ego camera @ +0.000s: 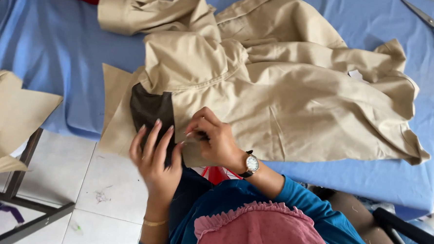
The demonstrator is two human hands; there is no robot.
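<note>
Two hands work the near edge of a tan garment on a blue-covered surface.

The left hand [156, 153] lies fingers spread and flat against a dark brown fabric piece [148, 109] tucked at the lower left corner of the tan garment [286, 100], its grip open and clasping nothing. The right hand [215, 139], with a wristwatch [251, 163] on its wrist, has its grip pinched shut on the garment's edge just beside the dark piece. The garment sprawls crumpled across the blue cloth surface [59, 47], its near corner hanging over the edge. Scissors [433, 26] lie at the far right corner, well apart. More tan fabric [7, 117] sits at left, over a tiled floor [102, 180].
</note>
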